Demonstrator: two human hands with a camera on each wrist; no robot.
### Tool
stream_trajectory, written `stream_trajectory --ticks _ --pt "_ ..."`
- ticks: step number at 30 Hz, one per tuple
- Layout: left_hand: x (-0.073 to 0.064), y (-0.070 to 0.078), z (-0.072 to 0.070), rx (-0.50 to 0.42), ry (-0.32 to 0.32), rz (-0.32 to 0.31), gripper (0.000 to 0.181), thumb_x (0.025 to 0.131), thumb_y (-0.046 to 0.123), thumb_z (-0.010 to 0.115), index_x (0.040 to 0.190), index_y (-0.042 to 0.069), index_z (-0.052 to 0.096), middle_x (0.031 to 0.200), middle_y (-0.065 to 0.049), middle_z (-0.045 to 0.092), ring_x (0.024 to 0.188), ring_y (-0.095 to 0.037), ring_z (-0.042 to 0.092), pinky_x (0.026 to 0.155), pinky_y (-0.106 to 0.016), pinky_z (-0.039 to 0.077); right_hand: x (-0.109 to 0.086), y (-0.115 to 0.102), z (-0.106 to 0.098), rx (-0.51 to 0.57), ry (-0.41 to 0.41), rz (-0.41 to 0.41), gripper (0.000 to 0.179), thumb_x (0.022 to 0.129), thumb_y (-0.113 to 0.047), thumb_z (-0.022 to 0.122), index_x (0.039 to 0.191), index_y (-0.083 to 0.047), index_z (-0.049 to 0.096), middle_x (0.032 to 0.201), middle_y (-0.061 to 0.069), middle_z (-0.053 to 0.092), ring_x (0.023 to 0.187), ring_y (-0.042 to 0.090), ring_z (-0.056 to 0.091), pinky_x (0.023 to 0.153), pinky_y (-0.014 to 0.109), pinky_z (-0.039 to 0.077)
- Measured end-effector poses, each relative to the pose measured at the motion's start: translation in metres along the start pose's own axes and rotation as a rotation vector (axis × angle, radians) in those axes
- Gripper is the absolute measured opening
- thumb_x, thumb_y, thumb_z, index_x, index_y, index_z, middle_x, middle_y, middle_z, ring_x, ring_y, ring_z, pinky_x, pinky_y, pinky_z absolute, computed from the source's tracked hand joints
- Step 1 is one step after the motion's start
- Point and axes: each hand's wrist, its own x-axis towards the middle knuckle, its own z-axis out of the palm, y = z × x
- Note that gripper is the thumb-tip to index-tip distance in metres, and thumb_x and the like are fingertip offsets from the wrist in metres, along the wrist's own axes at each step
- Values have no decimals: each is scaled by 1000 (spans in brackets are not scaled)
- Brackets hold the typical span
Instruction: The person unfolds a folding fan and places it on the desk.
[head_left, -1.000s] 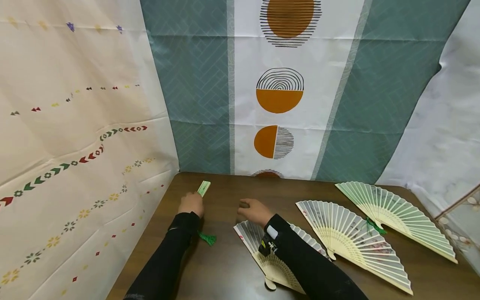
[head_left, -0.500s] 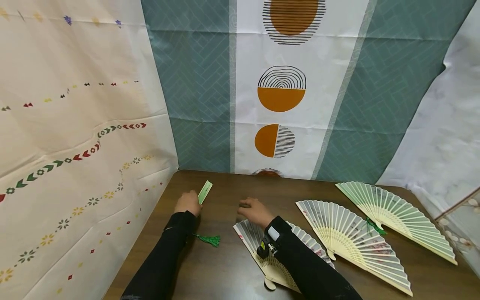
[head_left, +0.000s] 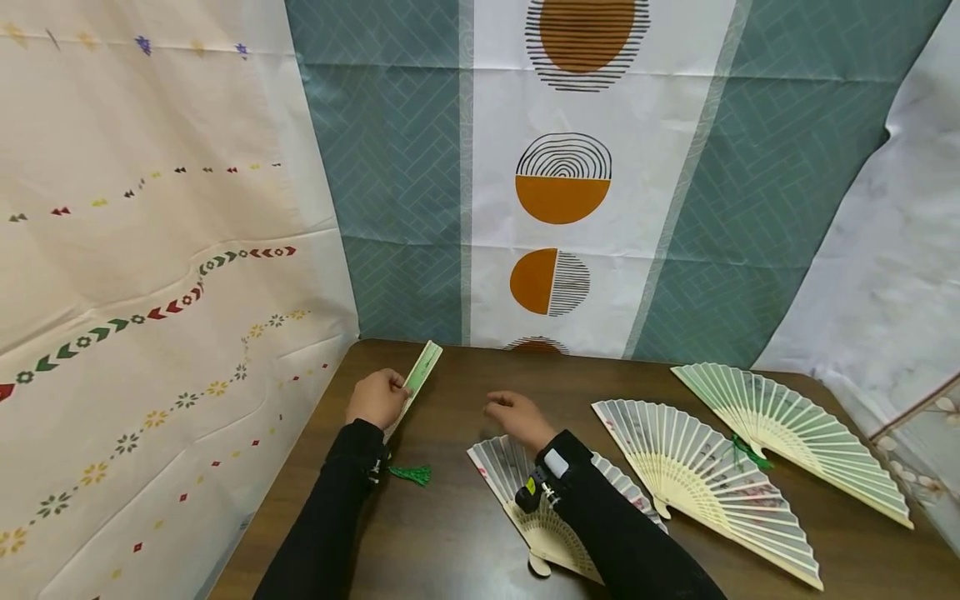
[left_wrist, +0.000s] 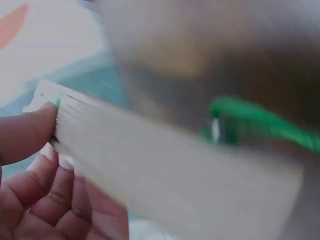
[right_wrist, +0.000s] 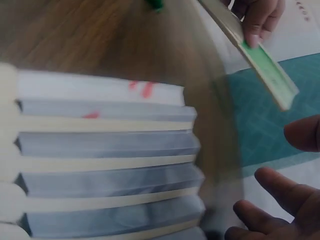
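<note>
A folded hand fan with green leaf [head_left: 422, 368] slants upward over the left of the table. My left hand [head_left: 377, 397] pinches it between thumb and fingers. Its green tassel [head_left: 412, 474] hangs by the wrist. The left wrist view shows the pale ribs of the closed fan [left_wrist: 175, 170], blurred, with the thumb [left_wrist: 25, 132] on one edge. My right hand [head_left: 519, 417] hovers apart from the folded fan, holding nothing, and its fingers [right_wrist: 280, 195] look loosely spread in the right wrist view. Below that forearm lies a spread grey fan [head_left: 501, 471], partly hidden by the sleeve.
To the right lie a second spread grey fan [head_left: 701, 479] with floral print and, behind it, a spread green fan [head_left: 795, 433] with a green tassel [head_left: 750, 452]. The brown table [head_left: 450, 542] meets hanging patterned cloths [head_left: 397, 208] at its back and left.
My left hand has lifted the folded fan and tilted it, so more of its length shows. The right hand has shifted only slightly to the right. The spread fans have stayed put.
</note>
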Motion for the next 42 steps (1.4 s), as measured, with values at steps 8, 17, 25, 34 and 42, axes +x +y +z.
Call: stream_trajectory --ticks 8,17,25,34,42 --pt "-16 52 5 -445 -79 118 22 111 14 76 123 -4 77 105 -18 75 88 -22 72 78 -35 69 -17 -23 -24 117 78 -42 58 113 -25 62 166 -3 54 173 25 52 154 45 54 128 64 49" --pt "-33 100 47 -772 -264 175 23 110 7 76 126 -9 76 100 -14 77 82 -12 78 82 -40 75 -41 -28 -42 209 64 -123 58 120 -35 58 168 -3 52 164 26 62 147 45 67 125 63 57" --pt "-41 116 71 -734 -369 202 27 110 4 74 133 -10 76 110 -26 80 81 -11 77 77 -38 75 -54 -12 -46 268 103 -128 40 122 -26 57 145 4 71 132 24 78 111 28 83 89 33 73" --pt "-44 124 79 -684 -428 163 25 112 10 74 131 -6 77 109 -20 79 80 -10 75 72 -31 73 -59 4 -51 327 172 -100 38 122 -24 56 138 5 75 125 20 81 99 17 82 75 24 70" --pt "-49 125 86 -656 -411 127 26 114 14 72 128 -7 78 110 -21 80 78 -10 73 69 -31 72 -62 14 -45 324 195 -87 34 122 -18 56 134 6 77 116 21 83 93 17 83 70 24 69"
